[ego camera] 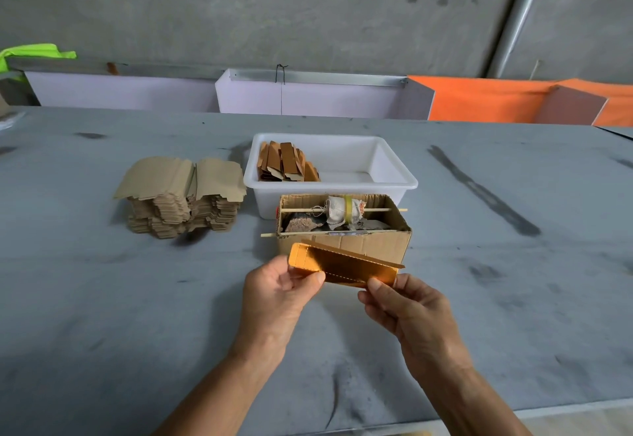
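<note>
A flat gold carton blank (346,266), partly folded, hangs above the grey table in front of me. My left hand (279,291) pinches its left end between thumb and fingers. My right hand (404,309) pinches its lower right corner. Behind it stands an open brown cardboard box (370,244) holding cloth scraps and a wrapped roll on a thin wooden stick. A white plastic tub (394,175) farther back holds several folded gold cartons (286,163) standing on end at its left side.
A stack of flat brown carton blanks (181,196) sits left of the tub. The grey table (102,298) is scuffed with dark marks. White and orange boards (479,100) lean along the concrete wall behind. The table's near edge runs at the lower right.
</note>
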`<control>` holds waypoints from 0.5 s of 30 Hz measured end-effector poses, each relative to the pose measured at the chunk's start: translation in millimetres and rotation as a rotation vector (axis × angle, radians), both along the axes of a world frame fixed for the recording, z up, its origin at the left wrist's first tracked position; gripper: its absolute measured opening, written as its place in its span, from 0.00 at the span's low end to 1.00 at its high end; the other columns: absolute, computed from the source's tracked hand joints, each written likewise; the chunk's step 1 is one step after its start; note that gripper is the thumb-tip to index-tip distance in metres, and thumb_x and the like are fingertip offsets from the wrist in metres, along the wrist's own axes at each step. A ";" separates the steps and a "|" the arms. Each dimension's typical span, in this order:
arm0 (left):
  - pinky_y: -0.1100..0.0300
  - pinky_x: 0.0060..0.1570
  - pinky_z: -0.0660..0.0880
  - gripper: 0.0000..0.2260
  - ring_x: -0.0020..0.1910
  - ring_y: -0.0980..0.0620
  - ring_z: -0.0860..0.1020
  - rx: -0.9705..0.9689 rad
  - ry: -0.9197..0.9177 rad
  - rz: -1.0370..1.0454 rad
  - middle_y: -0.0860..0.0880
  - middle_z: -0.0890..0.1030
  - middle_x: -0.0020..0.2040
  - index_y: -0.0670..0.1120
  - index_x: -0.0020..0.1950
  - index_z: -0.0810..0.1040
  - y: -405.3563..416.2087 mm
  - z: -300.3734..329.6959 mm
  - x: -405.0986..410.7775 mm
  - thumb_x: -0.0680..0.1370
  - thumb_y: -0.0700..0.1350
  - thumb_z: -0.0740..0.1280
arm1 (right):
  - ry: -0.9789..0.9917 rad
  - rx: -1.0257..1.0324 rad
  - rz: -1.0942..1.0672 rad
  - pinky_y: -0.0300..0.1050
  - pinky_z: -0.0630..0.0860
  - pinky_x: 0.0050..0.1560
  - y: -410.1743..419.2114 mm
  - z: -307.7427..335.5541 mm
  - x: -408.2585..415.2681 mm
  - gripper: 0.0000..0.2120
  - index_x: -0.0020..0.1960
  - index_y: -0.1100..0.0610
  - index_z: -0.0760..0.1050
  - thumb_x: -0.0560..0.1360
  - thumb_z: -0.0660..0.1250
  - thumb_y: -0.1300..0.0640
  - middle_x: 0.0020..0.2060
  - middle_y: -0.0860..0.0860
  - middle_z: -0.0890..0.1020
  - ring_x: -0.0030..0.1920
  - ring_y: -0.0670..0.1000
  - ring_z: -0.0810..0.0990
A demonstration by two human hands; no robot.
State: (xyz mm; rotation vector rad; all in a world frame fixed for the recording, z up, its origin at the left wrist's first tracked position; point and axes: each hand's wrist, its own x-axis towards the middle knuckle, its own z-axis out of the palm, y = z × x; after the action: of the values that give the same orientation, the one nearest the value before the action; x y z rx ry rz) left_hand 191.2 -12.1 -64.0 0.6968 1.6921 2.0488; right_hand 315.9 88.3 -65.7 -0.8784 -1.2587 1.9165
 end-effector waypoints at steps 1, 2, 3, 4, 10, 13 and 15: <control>0.63 0.41 0.78 0.11 0.36 0.56 0.81 0.005 0.016 -0.004 0.49 0.84 0.36 0.45 0.41 0.81 -0.2 -0.6 0.1 0.69 0.28 0.70 | 0.007 0.006 -0.003 0.39 0.79 0.34 -0.1 -1.0 0.0 0.09 0.40 0.64 0.77 0.62 0.72 0.61 0.33 0.58 0.82 0.36 0.53 0.84; 0.63 0.42 0.78 0.11 0.36 0.56 0.81 0.009 0.020 -0.001 0.49 0.84 0.36 0.45 0.41 0.81 0.0 -1.6 0.0 0.69 0.28 0.70 | 0.014 0.020 -0.006 0.39 0.79 0.34 -0.4 -1.8 0.2 0.09 0.39 0.64 0.77 0.61 0.72 0.61 0.33 0.58 0.82 0.36 0.53 0.84; 0.64 0.41 0.78 0.12 0.35 0.56 0.80 0.013 0.011 0.005 0.50 0.84 0.35 0.45 0.42 0.81 0.2 -3.0 -0.3 0.69 0.28 0.70 | 0.017 0.050 -0.009 0.39 0.79 0.35 -0.6 -2.9 0.4 0.09 0.39 0.64 0.77 0.61 0.73 0.61 0.33 0.58 0.82 0.36 0.53 0.83; 0.64 0.39 0.78 0.12 0.34 0.56 0.79 0.018 -0.008 0.007 0.50 0.83 0.34 0.44 0.42 0.80 0.3 -4.2 -0.7 0.69 0.27 0.70 | 0.019 0.096 -0.014 0.39 0.79 0.35 -0.9 -3.9 0.6 0.08 0.37 0.63 0.77 0.61 0.73 0.61 0.32 0.58 0.81 0.36 0.53 0.83; 0.62 0.32 0.77 0.17 0.37 0.52 0.82 0.051 -0.189 -0.060 0.47 0.84 0.37 0.44 0.43 0.78 -2.9 -8.8 -0.1 0.59 0.44 0.80 | 0.086 0.340 -0.035 0.36 0.77 0.36 -1.6 -12.6 4.0 0.08 0.36 0.68 0.77 0.62 0.74 0.66 0.31 0.57 0.82 0.33 0.47 0.78; 0.62 0.31 0.77 0.13 0.37 0.51 0.82 0.072 -0.225 -0.014 0.46 0.84 0.37 0.45 0.40 0.80 -2.6 -10.8 2.1 0.59 0.47 0.75 | 0.081 0.381 -0.030 0.39 0.78 0.40 -2.7 -17.3 5.0 0.11 0.39 0.71 0.78 0.62 0.74 0.64 0.35 0.61 0.83 0.36 0.50 0.80; 0.62 0.33 0.78 0.11 0.36 0.53 0.81 0.099 -0.205 -0.024 0.47 0.83 0.36 0.45 0.38 0.80 -3.0 -13.0 3.1 0.60 0.46 0.76 | 0.088 0.369 -0.018 0.37 0.78 0.40 -3.4 -18.9 5.5 0.09 0.40 0.67 0.80 0.62 0.74 0.64 0.35 0.59 0.84 0.36 0.48 0.81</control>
State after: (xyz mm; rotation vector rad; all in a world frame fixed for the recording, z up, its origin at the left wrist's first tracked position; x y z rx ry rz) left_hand 194.3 -15.1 -77.0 0.5147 1.4707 2.1185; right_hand 321.4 84.8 -84.6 -0.6047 -1.4814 1.6174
